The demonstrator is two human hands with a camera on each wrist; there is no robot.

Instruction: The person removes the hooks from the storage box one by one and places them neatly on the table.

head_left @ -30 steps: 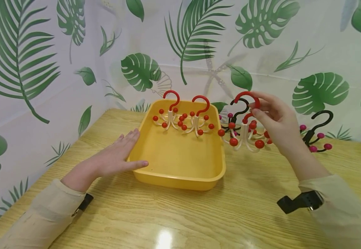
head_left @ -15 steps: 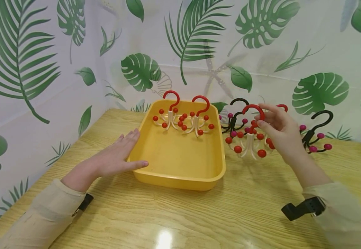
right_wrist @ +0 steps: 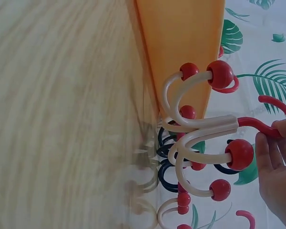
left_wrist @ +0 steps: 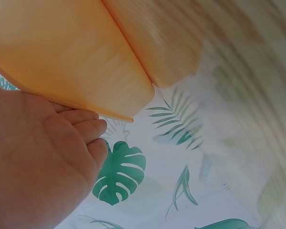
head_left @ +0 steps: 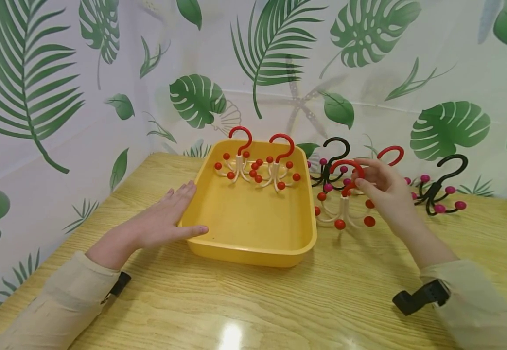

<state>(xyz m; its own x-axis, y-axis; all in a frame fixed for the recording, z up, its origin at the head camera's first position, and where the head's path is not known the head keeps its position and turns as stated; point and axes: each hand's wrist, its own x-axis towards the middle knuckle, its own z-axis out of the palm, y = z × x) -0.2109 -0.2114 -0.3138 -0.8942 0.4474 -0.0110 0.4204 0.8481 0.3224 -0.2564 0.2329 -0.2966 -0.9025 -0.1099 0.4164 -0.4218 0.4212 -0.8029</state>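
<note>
My right hand (head_left: 386,194) pinches the red hook of a white multi-arm hook hanger (head_left: 344,209) with red ball tips, just right of the yellow tray (head_left: 246,251). In the right wrist view the hanger's arms (right_wrist: 214,125) spread out beside the tray's outer wall, with thumb and fingers on the red stem. My left hand (head_left: 163,218) lies along the tray's left rim, fingers straight and thumb extended over the front corner. Inside the tray's far end stand two like hangers, one at left (head_left: 238,165) and one at right (head_left: 276,170).
Behind the held hanger stands a black hanger (head_left: 328,170) with pink balls. Another black one (head_left: 433,194) is farther right. Between them a red hook (head_left: 392,154) shows, partly hidden by my right hand. A leaf-print backdrop (head_left: 301,58) rises behind the wooden table (head_left: 253,311).
My right hand has lowered the held hanger beside the tray, first drifting right, then back left. The red hook behind it has come into view. My left hand and the tray stay put.
</note>
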